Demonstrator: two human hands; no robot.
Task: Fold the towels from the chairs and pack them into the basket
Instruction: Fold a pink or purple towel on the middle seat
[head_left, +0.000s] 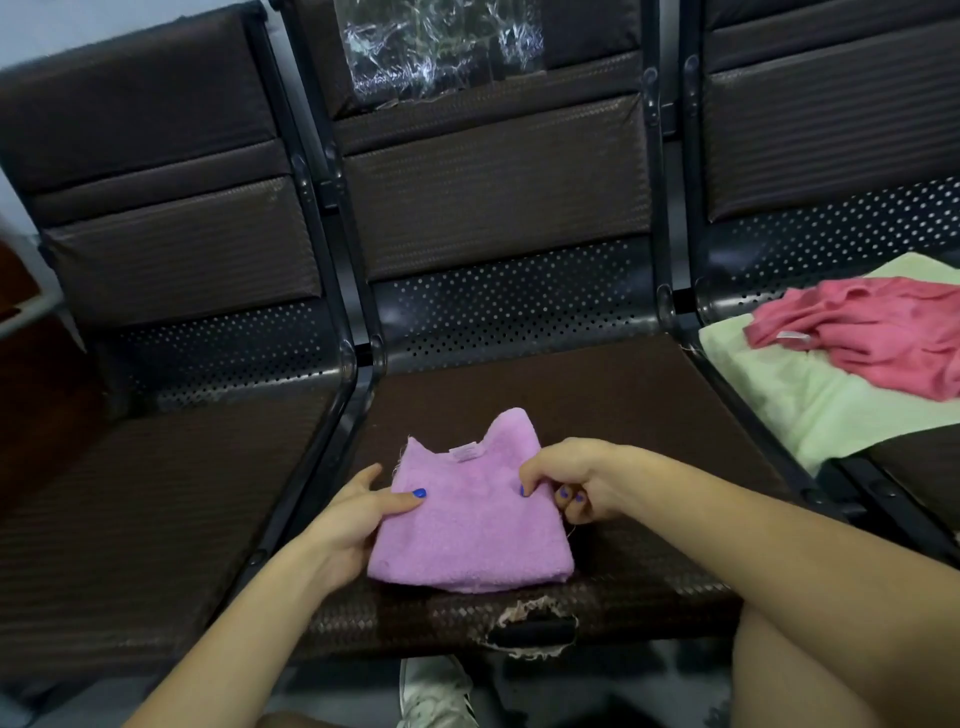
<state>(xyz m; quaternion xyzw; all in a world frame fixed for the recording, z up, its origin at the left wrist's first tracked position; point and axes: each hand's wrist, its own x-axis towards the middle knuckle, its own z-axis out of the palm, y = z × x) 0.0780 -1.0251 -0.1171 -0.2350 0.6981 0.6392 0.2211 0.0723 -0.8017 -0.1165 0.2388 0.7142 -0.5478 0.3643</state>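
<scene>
1. Nearest, a white shoe (436, 691) showed at 6 o'clock below the torn front edge of the middle chair seat (597, 405).
2. Just beyond, the folded lilac towel (467, 530) lay on that seat, its long axis running toward 12 o'clock, directly between both hands.
3. At 9 o'clock of it, the left hand (353, 525) pinched its left edge; at 3 o'clock, the right hand (576, 478) gripped its upper right corner, equally close.
4. Farther, at 2 o'clock, a crumpled pink towel (872, 338) rested on a pale green towel (810, 400). No basket was visible.
</scene>
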